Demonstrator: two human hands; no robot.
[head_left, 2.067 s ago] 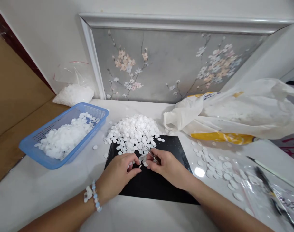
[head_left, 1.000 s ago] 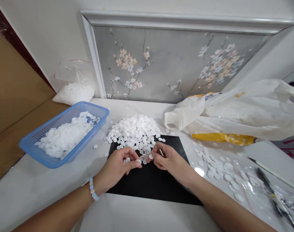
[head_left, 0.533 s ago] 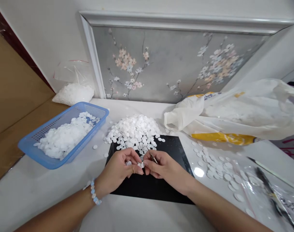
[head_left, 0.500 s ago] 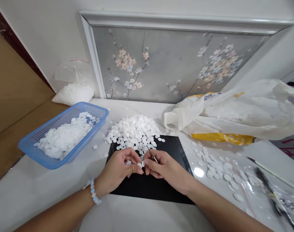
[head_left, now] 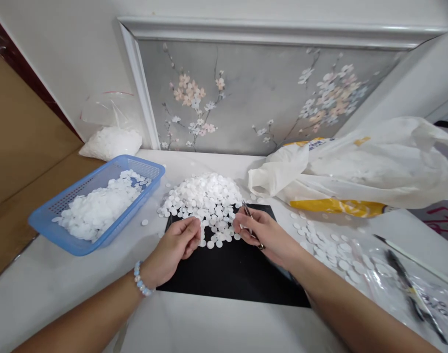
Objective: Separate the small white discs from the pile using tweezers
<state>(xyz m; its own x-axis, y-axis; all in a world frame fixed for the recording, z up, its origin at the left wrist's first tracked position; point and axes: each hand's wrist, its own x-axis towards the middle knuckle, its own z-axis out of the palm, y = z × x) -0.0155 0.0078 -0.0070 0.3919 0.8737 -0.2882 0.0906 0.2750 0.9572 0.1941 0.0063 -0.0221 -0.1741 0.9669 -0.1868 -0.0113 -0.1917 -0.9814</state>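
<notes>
A heap of small white discs (head_left: 205, 193) spills onto the far part of a black mat (head_left: 224, 274). My left hand (head_left: 175, 250), wearing a beaded bracelet, is closed in a pinch at the heap's near left edge; what its fingertips hold, if anything, is hidden. Across from it, my right hand (head_left: 264, 230) is closed around a slim, dark metal tool (head_left: 247, 210) with a narrow tip pointing up and away. The fingertips of that hand are beside the discs at the heap's right edge. A gap separates the two hands, with loose discs lying between them.
At left stands a blue plastic basket (head_left: 76, 250) holding white discs, with a clear bag (head_left: 111, 142) of white pieces behind it. A white and yellow plastic bag (head_left: 356, 171) lies at right. Nearer are scattered discs (head_left: 325, 247), a black pen-like tool (head_left: 400, 269) and clear bags.
My hands have moved apart from where they met over the mat, the right one going right and away. Discs seen in my left fingers no longer show; more discs lie on the mat.
</notes>
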